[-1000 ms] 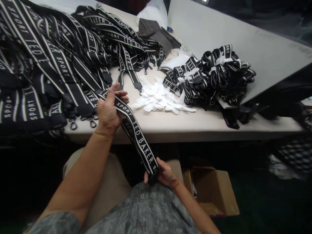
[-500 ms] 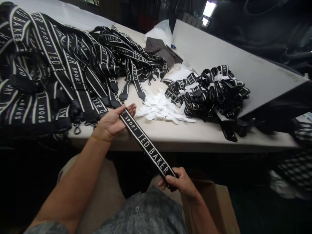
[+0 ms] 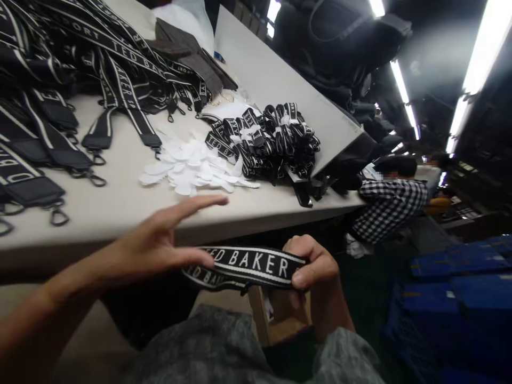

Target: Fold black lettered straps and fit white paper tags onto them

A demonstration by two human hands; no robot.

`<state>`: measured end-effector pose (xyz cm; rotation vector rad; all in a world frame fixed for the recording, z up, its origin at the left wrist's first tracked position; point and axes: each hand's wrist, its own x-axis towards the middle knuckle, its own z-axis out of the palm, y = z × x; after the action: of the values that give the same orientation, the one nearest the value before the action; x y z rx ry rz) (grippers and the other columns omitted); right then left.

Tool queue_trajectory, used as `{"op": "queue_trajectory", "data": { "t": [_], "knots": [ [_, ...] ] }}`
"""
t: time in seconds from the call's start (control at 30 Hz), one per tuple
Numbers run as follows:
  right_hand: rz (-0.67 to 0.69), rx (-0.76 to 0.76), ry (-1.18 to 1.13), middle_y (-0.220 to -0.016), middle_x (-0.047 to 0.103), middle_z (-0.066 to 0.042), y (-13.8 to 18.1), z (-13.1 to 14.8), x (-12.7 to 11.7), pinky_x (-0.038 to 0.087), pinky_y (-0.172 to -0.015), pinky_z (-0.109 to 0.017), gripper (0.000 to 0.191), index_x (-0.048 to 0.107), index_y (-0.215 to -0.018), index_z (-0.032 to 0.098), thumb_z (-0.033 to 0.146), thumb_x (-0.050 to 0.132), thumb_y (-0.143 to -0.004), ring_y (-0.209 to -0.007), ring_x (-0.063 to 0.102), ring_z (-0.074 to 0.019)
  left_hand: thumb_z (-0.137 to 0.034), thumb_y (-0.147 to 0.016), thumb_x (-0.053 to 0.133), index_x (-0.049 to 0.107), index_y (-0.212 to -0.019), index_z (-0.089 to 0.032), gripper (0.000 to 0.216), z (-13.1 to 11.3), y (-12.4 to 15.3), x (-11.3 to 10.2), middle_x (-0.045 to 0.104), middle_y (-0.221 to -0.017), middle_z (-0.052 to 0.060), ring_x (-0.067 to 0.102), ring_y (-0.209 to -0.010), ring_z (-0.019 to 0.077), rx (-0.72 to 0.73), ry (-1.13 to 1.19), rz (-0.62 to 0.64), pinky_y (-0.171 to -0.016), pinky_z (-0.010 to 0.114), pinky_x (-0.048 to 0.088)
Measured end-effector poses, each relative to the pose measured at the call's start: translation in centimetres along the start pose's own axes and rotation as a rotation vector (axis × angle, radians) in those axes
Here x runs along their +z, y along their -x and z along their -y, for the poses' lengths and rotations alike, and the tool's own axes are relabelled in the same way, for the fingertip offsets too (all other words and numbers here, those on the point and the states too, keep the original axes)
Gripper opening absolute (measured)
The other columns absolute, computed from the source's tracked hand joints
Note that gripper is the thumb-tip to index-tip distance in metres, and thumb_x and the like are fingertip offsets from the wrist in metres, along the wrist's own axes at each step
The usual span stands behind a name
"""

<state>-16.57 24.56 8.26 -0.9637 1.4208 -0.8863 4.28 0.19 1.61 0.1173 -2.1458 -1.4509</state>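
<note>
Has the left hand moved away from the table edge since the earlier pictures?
Yes. The left hand has left the table edge, coming down toward the person, at the folded strap.

Dim room; ceiling strip lights [image 3: 400, 80] glow; pale table [image 3: 120, 208]; blue crates [image 3: 460, 266].

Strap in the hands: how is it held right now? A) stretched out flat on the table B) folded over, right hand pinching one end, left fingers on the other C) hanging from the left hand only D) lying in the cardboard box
B: the strap is doubled over below the table edge, the right hand pinching its folded end while the left hand touches the other end with its fingers spread.
</note>
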Motion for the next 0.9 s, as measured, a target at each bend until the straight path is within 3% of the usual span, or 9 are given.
{"op": "queue_trajectory", "data": {
  "t": [0.1, 0.17, 0.23, 0.3, 0.43, 0.53, 0.63, 0.73, 0.9],
  "knots": [
    [0.177, 0.008, -0.062, -0.06, 0.069, -0.011, -2.1, 1.5, 0.7, 0.047, -0.045, -0.026, 0.035, 0.071, -0.067, 0.013, 0.047, 0.077, -0.072, -0.045, 0.059, -0.0175, -0.051, -0.054, 0.093, 0.037, -0.15, -0.042, 0.112, -2.2, 1.4, 4.1, 0.05, -0.149, 0.003, 0.047, -0.136, 0.0308, 0.003, 0.156, 0.269, -0.119, 0.04, 0.037],
    [0.167, -0.034, -0.151, -0.063, 0.07, -0.011, -3.3, 2.3, 1.5, 0.046, -0.042, -0.025, 0.031, 0.07, -0.071, 0.012, 0.043, 0.074, -0.075, -0.044, 0.059, -0.0172, -0.049, -0.07, 0.085, 0.043, -0.147, -0.034, 0.09, -2.3, 2.1, 6.5, 0.055, -0.141, 0.008, 0.056, -0.125, 0.0297, -0.012, 0.214, 0.29, -0.11, 0.039, 0.045],
    [0.105, -0.106, -0.23, -0.06, 0.069, -0.009, -4.2, 2.6, 2.1, 0.042, -0.037, -0.023, 0.031, 0.069, -0.073, 0.011, 0.041, 0.073, -0.076, -0.039, 0.056, -0.0156, -0.046, -0.091, 0.062, 0.06, -0.127, -0.022, 0.043, -1.6, 2.3, 8.1, 0.064, -0.12, 0.011, 0.062, -0.103, 0.0246, -0.03, 0.284, 0.27, -0.097, 0.035, 0.051],
    [0.029, -0.168, -0.255, -0.056, 0.067, -0.007, -4.8, 2.6, 2.4, 0.038, -0.035, -0.022, 0.034, 0.068, -0.073, 0.01, 0.044, 0.072, -0.076, -0.035, 0.051, -0.0132, -0.044, -0.099, 0.043, 0.064, -0.103, -0.017, 0.035, -0.8, 2.1, 8.7, 0.064, -0.099, 0.01, 0.059, -0.085, 0.0201, -0.061, 0.379, 0.245, -0.085, 0.031, 0.052],
    [-0.074, -0.189, -0.204, -0.048, 0.062, -0.006, -4.9, 2.0, 1.4, 0.034, -0.034, -0.021, 0.039, 0.063, -0.063, 0.012, 0.048, 0.072, -0.075, -0.031, 0.044, -0.0106, -0.054, -0.096, 0.047, 0.059, -0.114, -0.017, 0.042, 0.1, 1.3, 7.1, 0.056, -0.083, 0.003, 0.05, -0.072, 0.0163, -0.215, 0.512, 0.262, -0.067, 0.026, 0.046],
    [-0.07, -0.173, -0.193, -0.041, 0.056, -0.004, -4.3, 1.2, -0.2, 0.029, -0.033, -0.022, 0.041, 0.063, -0.061, 0.013, 0.051, 0.071, -0.077, -0.028, 0.039, -0.0105, -0.06, -0.082, 0.068, 0.054, -0.132, -0.023, 0.064, 0.2, 0.9, 4.9, 0.061, -0.099, 0.005, 0.054, -0.09, 0.0201, -0.219, 0.621, 0.487, -0.081, 0.028, 0.048],
    [0.049, -0.126, -0.133, -0.042, 0.057, -0.006, -4.1, 1.0, -2.0, 0.03, -0.034, -0.023, 0.043, 0.064, -0.06, 0.013, 0.052, 0.074, -0.075, -0.03, 0.042, -0.0116, -0.07, -0.08, 0.065, 0.06, -0.13, -0.023, 0.069, 0.3, 0.7, 3.6, 0.064, -0.113, 0.008, 0.057, -0.101, 0.0238, -0.281, 0.817, 0.643, -0.087, 0.03, 0.05],
    [0.262, -0.039, 0.049, -0.05, 0.063, -0.008, -4.8, 2.3, -3.7, 0.037, -0.04, -0.023, 0.042, 0.065, -0.061, 0.012, 0.049, 0.075, -0.076, -0.038, 0.052, -0.0144, -0.057, -0.086, 0.067, 0.066, -0.117, -0.02, 0.048, 0.7, 0.5, 3.6, 0.066, -0.098, 0.006, 0.057, -0.081, 0.0147, -0.47, 0.882, 0.702, -0.07, 0.02, 0.048],
    [0.461, 0.027, 0.484, -0.065, 0.066, -0.004, -6.5, 6.4, -4.3, 0.041, -0.049, -0.021, 0.039, 0.073, -0.098, 0.008, 0.044, 0.065, -0.088, -0.052, 0.058, -0.0135, -0.047, -0.079, 0.075, 0.063, -0.107, -0.018, 0.042, 2.0, 0.1, 4.2, 0.06, -0.085, 0.001, 0.05, -0.063, 0.0114, -0.532, 0.737, 0.78, -0.056, 0.02, 0.041]
  ]
}}
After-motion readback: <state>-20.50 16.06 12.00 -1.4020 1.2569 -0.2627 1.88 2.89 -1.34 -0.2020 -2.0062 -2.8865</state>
